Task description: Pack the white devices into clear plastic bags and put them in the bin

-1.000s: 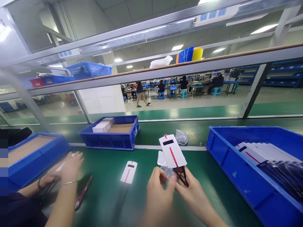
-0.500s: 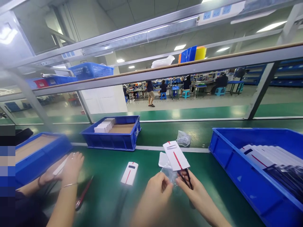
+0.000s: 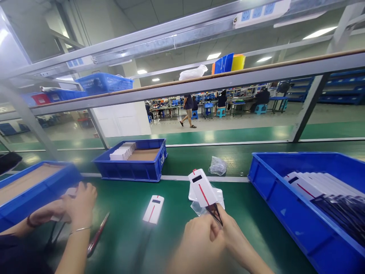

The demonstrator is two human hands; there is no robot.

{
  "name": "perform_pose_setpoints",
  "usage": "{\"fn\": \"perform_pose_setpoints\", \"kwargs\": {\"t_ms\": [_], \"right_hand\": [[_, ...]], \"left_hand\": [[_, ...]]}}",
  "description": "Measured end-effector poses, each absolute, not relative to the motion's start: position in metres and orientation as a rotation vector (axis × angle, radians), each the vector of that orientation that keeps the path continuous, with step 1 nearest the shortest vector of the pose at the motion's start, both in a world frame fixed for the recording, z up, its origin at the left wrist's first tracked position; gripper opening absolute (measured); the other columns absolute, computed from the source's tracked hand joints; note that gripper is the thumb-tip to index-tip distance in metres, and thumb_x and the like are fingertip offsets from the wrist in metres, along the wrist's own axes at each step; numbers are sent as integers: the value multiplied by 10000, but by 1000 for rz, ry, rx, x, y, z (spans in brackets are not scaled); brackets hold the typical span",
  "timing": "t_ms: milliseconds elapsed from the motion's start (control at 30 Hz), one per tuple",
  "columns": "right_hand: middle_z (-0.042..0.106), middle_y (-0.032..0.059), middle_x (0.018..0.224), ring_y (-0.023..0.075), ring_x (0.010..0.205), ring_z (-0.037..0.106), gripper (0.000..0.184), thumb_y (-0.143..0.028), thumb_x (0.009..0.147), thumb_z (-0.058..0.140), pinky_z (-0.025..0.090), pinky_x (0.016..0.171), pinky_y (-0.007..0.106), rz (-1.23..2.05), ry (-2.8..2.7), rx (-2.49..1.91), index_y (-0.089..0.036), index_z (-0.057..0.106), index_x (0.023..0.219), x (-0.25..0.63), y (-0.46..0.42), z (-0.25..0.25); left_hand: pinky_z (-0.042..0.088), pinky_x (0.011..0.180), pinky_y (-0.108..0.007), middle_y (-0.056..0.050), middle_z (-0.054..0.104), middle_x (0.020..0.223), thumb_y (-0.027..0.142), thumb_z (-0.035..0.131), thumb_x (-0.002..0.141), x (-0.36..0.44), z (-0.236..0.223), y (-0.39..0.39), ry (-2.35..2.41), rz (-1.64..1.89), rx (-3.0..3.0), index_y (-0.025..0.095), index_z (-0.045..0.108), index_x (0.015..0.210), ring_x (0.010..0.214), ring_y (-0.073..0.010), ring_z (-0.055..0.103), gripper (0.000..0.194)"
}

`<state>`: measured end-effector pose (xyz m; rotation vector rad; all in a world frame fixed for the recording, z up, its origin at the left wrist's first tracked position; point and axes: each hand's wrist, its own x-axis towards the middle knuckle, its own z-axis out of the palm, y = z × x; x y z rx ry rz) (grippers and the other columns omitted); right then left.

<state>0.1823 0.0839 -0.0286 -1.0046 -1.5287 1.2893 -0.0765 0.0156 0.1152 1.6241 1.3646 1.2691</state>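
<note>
My right hand [image 3: 234, 233] grips the black cords [image 3: 216, 214] below a flat white device [image 3: 203, 188], which has a dark window and a red stripe and tilts up above the bench. Against it, my left hand [image 3: 201, 238] is closed, its fingertips at the cords; whatever it pinches is hidden. Behind the held device lie a white piece [image 3: 219, 195] and clear plastic film [image 3: 196, 208]. To the left, a similar white device [image 3: 153, 209] rests flat on the green bench, its dark cord trailing towards me.
A blue bin [image 3: 285, 207] at right holds a row of white devices with black cords. Another blue bin [image 3: 129, 171] contains white pieces. Crumpled plastic [image 3: 218, 166] lies behind. At left, a co-worker's hands [image 3: 81, 203] handle a white piece beside a dark red pen-like tool [image 3: 98, 235].
The held device has turned, so its dark window now faces me. My left hand has moved right, up against my right hand. The co-worker's white piece has changed its angle.
</note>
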Motion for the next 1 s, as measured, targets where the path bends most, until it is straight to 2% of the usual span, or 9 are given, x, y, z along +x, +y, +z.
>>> {"fn": "perform_pose_setpoints", "kwargs": {"t_ms": [133, 200, 367, 500, 567, 700, 833, 933, 1000], "right_hand": [[702, 68, 1008, 294, 957, 670, 466, -560, 836, 635, 540, 882, 414, 1341, -1582, -916, -221, 615, 1155, 190, 84, -19], [695, 60, 1018, 282, 950, 661, 515, -570, 809, 680, 536, 882, 407, 1386, -1579, -939, -234, 611, 1193, 196, 78, -8], [705, 64, 1056, 307, 1109, 620, 565, -557, 755, 752, 482, 991, 431, 1503, -1485, -1050, -255, 622, 1214, 200, 64, 12], [674, 52, 996, 291, 1012, 636, 450, -571, 763, 745, 514, 929, 429, 1530, -1560, -1036, -255, 656, 1070, 196, 67, 11], [663, 51, 1018, 276, 1007, 640, 434, -548, 780, 742, 517, 933, 416, 1604, -1605, -891, -256, 640, 1084, 194, 69, 10], [659, 47, 1090, 248, 1055, 618, 308, -402, 855, 708, 481, 990, 390, 1663, -1719, -714, -258, 626, 1115, 191, 71, 17], [614, -18, 837, 177, 765, 588, 120, -332, 827, 702, 525, 770, 290, 1559, -1719, -871, -245, 651, 893, 193, 73, 24], [572, -45, 734, 119, 536, 465, 209, -414, 858, 663, 538, 687, 297, 1510, -1744, -956, -259, 649, 997, 197, 76, 16], [617, -39, 758, 108, 497, 450, 268, -442, 881, 635, 551, 719, 315, 1488, -1748, -1009, -270, 630, 1086, 202, 79, 9]], "left_hand": [[470, 631, -330, -19, 610, 676, 561, 670, 789, -54, 99, 17, 1419, 1445, 1781, 304, 703, 749, 773, -241, 614, 262], [487, 650, -355, -42, 644, 724, 517, 742, 748, -22, 75, 23, 1407, 1441, 1835, 292, 719, 773, 782, -259, 616, 227], [529, 714, -423, -68, 696, 912, 424, 824, 691, 12, 25, 30, 1370, 1379, 2011, 353, 726, 1001, 860, -312, 630, 332], [530, 785, -440, -70, 689, 957, 381, 724, 803, 7, 9, 31, 1463, 1403, 2123, 379, 714, 1049, 907, -312, 622, 247], [523, 826, -450, -74, 687, 973, 370, 721, 806, 9, 7, 31, 1483, 1411, 2184, 377, 721, 1048, 944, -318, 614, 242], [524, 773, -421, -37, 679, 883, 365, 699, 833, 9, 19, 32, 1454, 1347, 2367, 389, 729, 871, 900, -282, 621, 54], [515, 678, -369, -30, 669, 757, 380, 684, 848, 0, 31, 30, 1340, 1282, 2281, 357, 718, 800, 760, -246, 629, 63], [507, 624, -343, -33, 665, 698, 407, 678, 850, -1, 25, 30, 1237, 1310, 1982, 322, 709, 791, 677, -232, 628, 107], [487, 577, -319, -20, 637, 630, 452, 664, 854, 1, 17, 32, 1189, 1253, 1743, 305, 693, 823, 594, -208, 606, 152]]}}
